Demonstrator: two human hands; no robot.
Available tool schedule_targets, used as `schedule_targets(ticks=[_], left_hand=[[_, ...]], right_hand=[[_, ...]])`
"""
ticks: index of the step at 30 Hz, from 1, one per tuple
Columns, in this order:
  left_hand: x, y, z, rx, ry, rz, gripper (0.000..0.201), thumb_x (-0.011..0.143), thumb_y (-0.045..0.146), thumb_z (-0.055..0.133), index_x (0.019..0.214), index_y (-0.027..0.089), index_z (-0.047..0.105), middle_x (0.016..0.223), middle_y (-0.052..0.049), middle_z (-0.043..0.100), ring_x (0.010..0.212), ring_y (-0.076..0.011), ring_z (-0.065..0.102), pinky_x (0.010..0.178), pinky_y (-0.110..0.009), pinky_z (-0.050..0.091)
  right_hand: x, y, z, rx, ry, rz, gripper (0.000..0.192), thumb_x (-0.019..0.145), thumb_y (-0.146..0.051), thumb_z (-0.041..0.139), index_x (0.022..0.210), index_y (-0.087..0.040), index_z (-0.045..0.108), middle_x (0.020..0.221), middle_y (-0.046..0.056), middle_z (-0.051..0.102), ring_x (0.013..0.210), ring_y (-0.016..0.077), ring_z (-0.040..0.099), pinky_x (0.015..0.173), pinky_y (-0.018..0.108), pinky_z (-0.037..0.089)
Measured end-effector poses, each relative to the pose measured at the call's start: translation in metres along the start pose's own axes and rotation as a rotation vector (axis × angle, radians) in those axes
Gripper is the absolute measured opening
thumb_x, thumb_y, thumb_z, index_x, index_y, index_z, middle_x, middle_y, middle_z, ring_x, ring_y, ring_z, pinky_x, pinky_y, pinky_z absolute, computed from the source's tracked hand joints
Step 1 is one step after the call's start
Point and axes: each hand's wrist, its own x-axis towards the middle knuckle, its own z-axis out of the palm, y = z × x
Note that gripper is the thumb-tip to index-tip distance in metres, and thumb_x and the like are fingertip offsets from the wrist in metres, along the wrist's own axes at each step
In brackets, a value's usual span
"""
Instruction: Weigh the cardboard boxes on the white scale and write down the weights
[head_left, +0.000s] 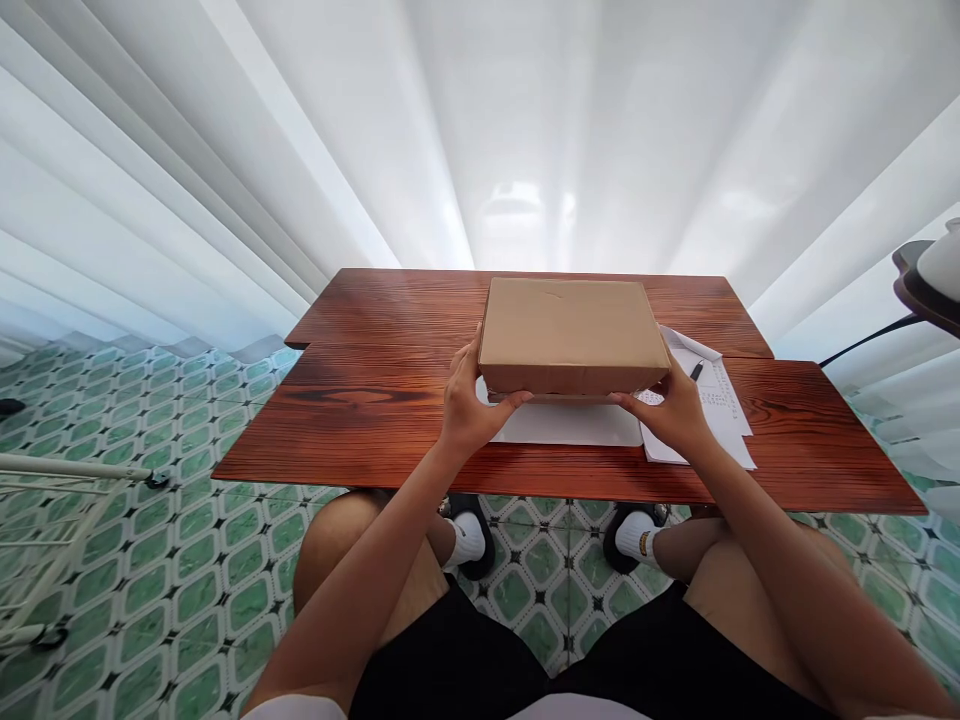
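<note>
A brown cardboard box is gripped between my two hands over the middle of the wooden table. My left hand wraps its left side, thumb along the lower front edge. On the opposite side my right hand holds the right front corner the same way. Beneath the box a flat white, smooth-surfaced thing shows in part; its kind is hidden by the box. Sheets of paper with handwriting lie beside and partly behind my right hand, with a dark pen on them.
The reddish-brown wooden table has stepped side edges. White curtains hang behind it. A white metal rack on wheels stands on the tiled floor at left. At far right a dark stand carries a white object.
</note>
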Motion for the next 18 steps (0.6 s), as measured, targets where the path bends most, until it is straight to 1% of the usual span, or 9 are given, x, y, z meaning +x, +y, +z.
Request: schedule_targets(ticks=[5,12,18], left_hand=[[-0.001,0.001,-0.003,-0.013,-0.005,-0.025,0.09,0.07,0.055,0.083,0.144,0.02,0.046,0.131,-0.014,0.056,0.123,-0.03,0.057,0.097,-0.039,0.055],[-0.003,-0.003,-0.003,-0.06,-0.019,-0.041,0.085,0.069,0.048,0.086,0.142,0.021,0.049,0.132,-0.013,0.057,0.123,-0.0295,0.057,0.095,-0.038,0.057],[-0.003,-0.004,-0.001,-0.056,-0.007,-0.033,0.084,0.068,0.047,0.087,0.14,0.021,0.052,0.131,-0.014,0.057,0.122,-0.03,0.058,0.093,-0.038,0.058]], right_hand=[[-0.002,-0.004,0.0,-0.014,-0.003,0.021,0.102,0.07,-0.054,0.085,0.156,-0.029,0.036,0.119,0.008,0.07,0.103,0.0301,0.066,0.092,0.052,0.061],[-0.005,-0.011,0.001,-0.035,0.006,0.022,0.095,0.069,-0.052,0.086,0.151,-0.026,0.046,0.115,0.007,0.072,0.097,0.0284,0.067,0.088,0.049,0.063],[-0.005,-0.012,0.0,-0.05,0.003,0.032,0.098,0.069,-0.052,0.086,0.153,-0.026,0.042,0.112,0.007,0.072,0.095,0.0271,0.068,0.086,0.047,0.063]])
